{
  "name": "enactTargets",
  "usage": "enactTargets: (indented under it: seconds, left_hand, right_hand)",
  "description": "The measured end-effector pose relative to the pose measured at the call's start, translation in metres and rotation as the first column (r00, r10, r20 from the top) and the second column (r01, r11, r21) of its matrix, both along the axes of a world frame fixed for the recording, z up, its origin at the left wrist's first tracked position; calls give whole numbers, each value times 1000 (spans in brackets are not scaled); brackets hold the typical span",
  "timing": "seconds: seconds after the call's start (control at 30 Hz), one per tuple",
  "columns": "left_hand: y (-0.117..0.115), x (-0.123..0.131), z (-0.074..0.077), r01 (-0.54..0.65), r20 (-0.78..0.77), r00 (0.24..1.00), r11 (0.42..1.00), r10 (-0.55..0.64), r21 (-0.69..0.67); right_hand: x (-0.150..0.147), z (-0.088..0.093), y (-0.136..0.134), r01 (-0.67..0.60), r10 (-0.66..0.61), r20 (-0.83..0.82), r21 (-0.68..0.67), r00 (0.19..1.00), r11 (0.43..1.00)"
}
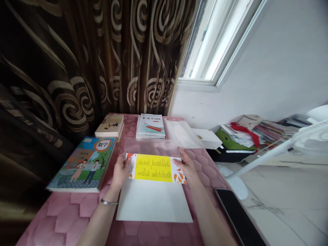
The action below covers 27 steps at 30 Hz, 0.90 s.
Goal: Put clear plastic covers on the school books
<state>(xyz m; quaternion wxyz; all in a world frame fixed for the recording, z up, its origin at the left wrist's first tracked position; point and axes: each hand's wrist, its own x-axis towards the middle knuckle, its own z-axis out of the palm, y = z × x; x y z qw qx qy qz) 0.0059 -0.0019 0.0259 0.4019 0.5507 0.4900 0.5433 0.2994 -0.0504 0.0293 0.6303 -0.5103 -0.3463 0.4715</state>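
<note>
In the middle of the pink quilted tabletop lies a book [154, 201] with a plain white face toward me. Across its far end is a yellow and white printed flap [153, 166] with small dark text and orange drops. My left hand [121, 171] grips the left edge of this end, fingers on top. At the right edge my right hand [188, 167] has its thumb on the printed flap and its fingers around the side. A clear plastic cover [151, 146] spreads flat just beyond the flap. Whether the book's end is inside the plastic I cannot tell.
A math textbook stack [84, 164] lies at left, with small tan books [110, 124] behind it. White-covered books [150, 126] and more clear plastic covers [183, 133] sit at the back. A phone [238, 215] lies by the right edge; a white fan [271, 153] stands beyond.
</note>
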Motion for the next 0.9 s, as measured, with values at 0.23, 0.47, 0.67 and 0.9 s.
enactTargets:
  seconds: [0.23, 0.47, 0.67, 0.9]
  left_hand:
    - [-5, 3, -5, -6, 33, 999, 1000, 5, 18]
    - [-7, 4, -9, -47, 35, 998, 999, 46, 10]
    - [-7, 4, -14, -44, 65, 997, 998, 41, 51]
    - [-9, 2, -19, -58, 29, 998, 995, 56, 78]
  right_hand:
    - [-3, -4, 1, 31, -33, 15, 117, 999, 993]
    - [-4, -11, -2, 102, -99, -42, 79, 994, 992]
    - [-2, -16, -8, 174, -176, -62, -30, 982, 984]
    - [-9, -13, -8, 178, -179, -115, -13, 977, 984]
